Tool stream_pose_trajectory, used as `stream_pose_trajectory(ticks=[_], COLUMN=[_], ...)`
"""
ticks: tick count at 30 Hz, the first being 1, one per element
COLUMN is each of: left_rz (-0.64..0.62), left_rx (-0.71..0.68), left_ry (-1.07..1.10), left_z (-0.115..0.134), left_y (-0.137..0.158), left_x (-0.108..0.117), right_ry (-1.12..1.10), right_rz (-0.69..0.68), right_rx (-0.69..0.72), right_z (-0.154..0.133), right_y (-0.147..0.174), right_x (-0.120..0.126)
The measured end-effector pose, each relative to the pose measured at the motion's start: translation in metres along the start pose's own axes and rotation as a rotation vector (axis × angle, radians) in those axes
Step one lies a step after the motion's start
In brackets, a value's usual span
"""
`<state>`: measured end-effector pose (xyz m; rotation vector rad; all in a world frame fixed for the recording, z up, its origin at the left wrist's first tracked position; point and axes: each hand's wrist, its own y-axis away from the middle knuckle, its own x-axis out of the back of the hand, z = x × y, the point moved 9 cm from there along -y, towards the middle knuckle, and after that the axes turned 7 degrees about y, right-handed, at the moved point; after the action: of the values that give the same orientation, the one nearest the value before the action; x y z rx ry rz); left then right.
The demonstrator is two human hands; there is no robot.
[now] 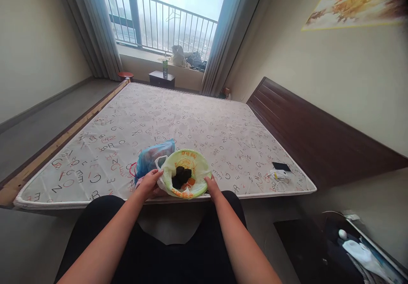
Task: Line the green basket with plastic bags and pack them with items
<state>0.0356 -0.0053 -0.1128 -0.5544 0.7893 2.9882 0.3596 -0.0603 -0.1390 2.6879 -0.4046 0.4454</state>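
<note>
Between my hands is a round, light green bin lined with a white plastic bag that has orange print. Inside lie black clumps and some orange bits, whose kinds I cannot make out. My left hand grips the bin's left rim, where a bag handle loop stands up. On the right rim, my right hand is closed over the edge. A filled blue plastic bag rests on the mattress just behind my left hand.
The bin is at the near edge of a letter-patterned mattress. A black phone-like slab and a white charger with cable lie to the right. A dark headboard borders the right side; a nightstand stands beyond the bed.
</note>
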Motion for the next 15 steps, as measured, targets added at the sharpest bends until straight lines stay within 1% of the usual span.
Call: stream_pose_trajectory(ticks=[4, 8, 11, 13, 15], left_rz=[0.032, 0.133, 0.203, 0.207, 0.202], left_rx=[-0.119, -0.271, -0.307, -0.334, -0.374], left_ry=[-0.232, -0.393, -0.421, -0.427, -0.482], left_z=[0.006, 0.015, 0.019, 0.023, 0.029], left_y=[-0.003, -0.005, -0.005, -0.003, 0.001], left_x=[0.002, 0.010, 0.018, 0.019, 0.019], right_ry=[-0.029, -0.014, 0.019, 0.057, 0.117], right_rz=[0.020, 0.015, -0.013, -0.030, -0.042], right_rx=[-0.053, -0.057, -0.034, -0.010, 0.030], right_z=[0.003, 0.003, -0.001, -0.004, -0.009], right_y=[0.001, 0.001, 0.002, 0.004, 0.005], right_x=[0.003, 0.003, 0.000, -0.002, -0.003])
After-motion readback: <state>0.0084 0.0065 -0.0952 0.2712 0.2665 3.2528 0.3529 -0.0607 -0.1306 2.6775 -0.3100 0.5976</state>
